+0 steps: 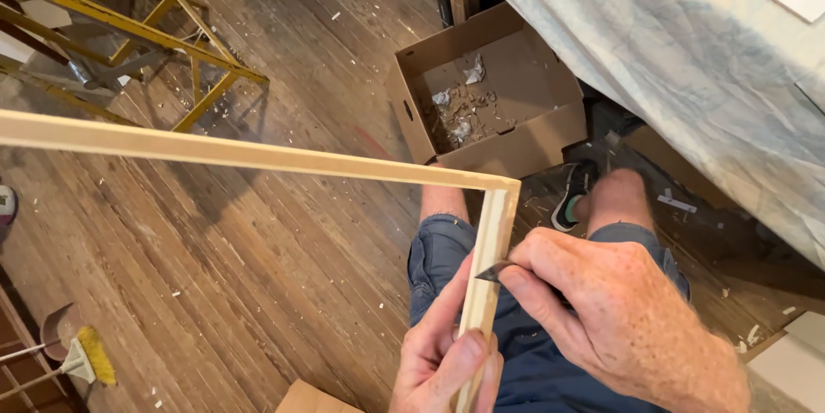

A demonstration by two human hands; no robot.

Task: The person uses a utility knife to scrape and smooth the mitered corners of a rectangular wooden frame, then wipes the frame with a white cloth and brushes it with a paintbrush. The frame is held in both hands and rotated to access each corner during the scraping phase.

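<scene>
Over the lap, the left hand closes round the pale wooden frame near its corner; the right hand pinches what looks like a small blade against it. Beyond, a cardboard box sits on the plank floor.

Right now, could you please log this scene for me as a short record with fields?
Left hand: left hand grips the lower part of the pale wooden frame
Right hand: right hand presses a small dark blade to the frame's upright edge
Frame: two thin strips joined at a corner
Floor: dark wooden plank floor, scattered shavings
Nearby: open brown cardboard box holding scraps; yellow metal stand; yellow-bristled broom
</scene>
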